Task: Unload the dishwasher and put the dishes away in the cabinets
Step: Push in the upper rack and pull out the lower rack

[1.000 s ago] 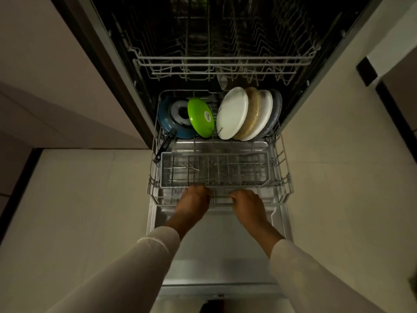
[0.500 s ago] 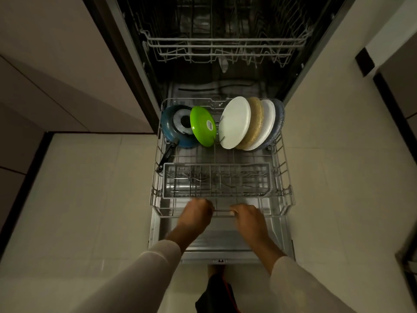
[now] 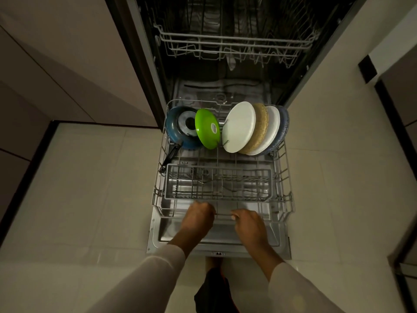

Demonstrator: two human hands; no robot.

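Observation:
The dishwasher's lower rack (image 3: pixel 287 177) is pulled out over the open door (image 3: pixel 225 245). My left hand (image 3: pixel 198 219) and my right hand (image 3: pixel 249 223) both grip the rack's front rail. At the rack's back stand a blue pan (image 3: pixel 178 132) with a black handle, a green plate (image 3: pixel 207 128), a white plate (image 3: pixel 239 127), a tan plate (image 3: pixel 259 129), another white plate (image 3: pixel 272 129) and a blue plate (image 3: pixel 283 127). A grey cutlery basket (image 3: pixel 216 197) sits in the rack's front half with a few utensils lying in it.
The upper rack (image 3: pixel 234 44) sits inside the dark dishwasher tub, with no dishes visible in it. Cabinet fronts (image 3: pixel 67 64) line the left side. Pale floor tiles (image 3: pixel 85 188) lie on both sides of the door. Dark furniture edges stand at the far right.
Both hands have pulled the lower rack outward over the door, so the plates and pan now sit outside the tub. The camera view has backed away.

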